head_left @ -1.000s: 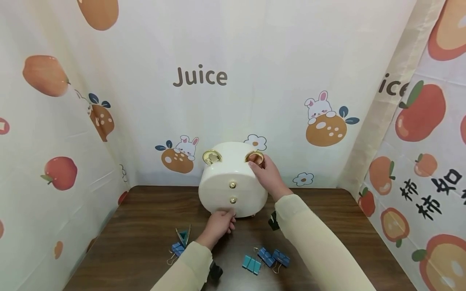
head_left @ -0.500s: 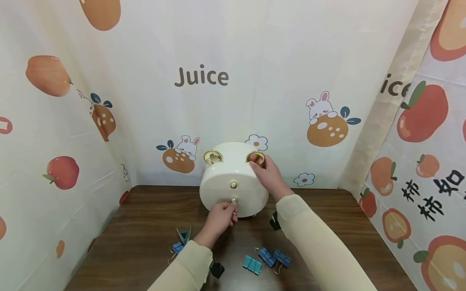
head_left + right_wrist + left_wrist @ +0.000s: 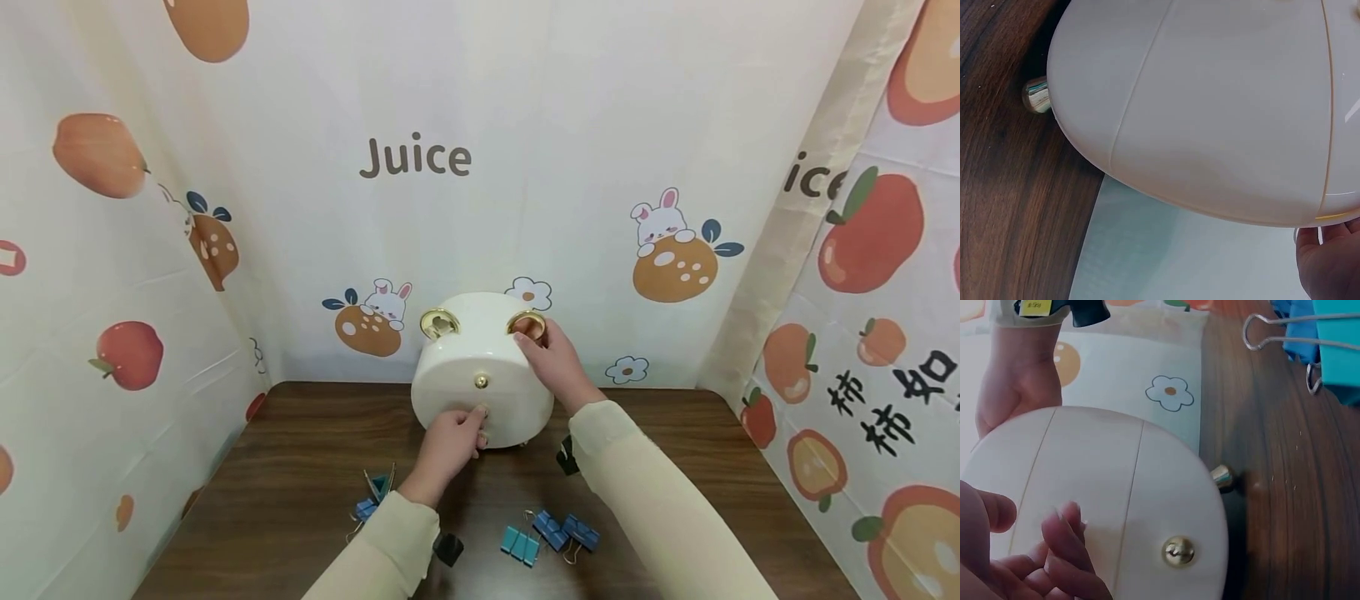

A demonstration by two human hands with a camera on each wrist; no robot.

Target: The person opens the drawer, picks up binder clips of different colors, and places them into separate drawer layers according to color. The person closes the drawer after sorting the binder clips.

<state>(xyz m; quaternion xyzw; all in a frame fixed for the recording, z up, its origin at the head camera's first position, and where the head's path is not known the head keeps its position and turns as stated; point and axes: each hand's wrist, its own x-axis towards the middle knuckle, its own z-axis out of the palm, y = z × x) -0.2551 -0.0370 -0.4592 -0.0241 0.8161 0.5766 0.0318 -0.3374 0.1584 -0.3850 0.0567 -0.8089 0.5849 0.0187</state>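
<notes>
A rounded white mini drawer cabinet point(image 3: 450, 392) with gold ring-like ears and small gold knobs stands at the table's back. Seams split its front into sections in the left wrist view. My right hand point(image 3: 558, 367) grips the right gold ear point(image 3: 527, 326), thumb in front. At the front, my left hand point(image 3: 450, 442) has its fingertips at the middle knob point(image 3: 485, 412), largely hidden behind them. Its thumb point(image 3: 999, 511) is apart from the other fingers in the left wrist view, where the bottom knob point(image 3: 1178, 551) shows uncovered. Nothing seems pulled out.
Blue and teal binder clips lie on the dark wooden table point(image 3: 300, 467): a teal one point(image 3: 520, 546) and blue ones point(image 3: 562, 529) at front centre, others point(image 3: 378, 485) beside the left forearm. A printed curtain point(image 3: 525, 208) hangs close behind the cabinet.
My left hand has shifted up the cabinet's front, from the bottom knob to the middle one. The right hand keeps its grip on the ear, and the cabinet stays in place.
</notes>
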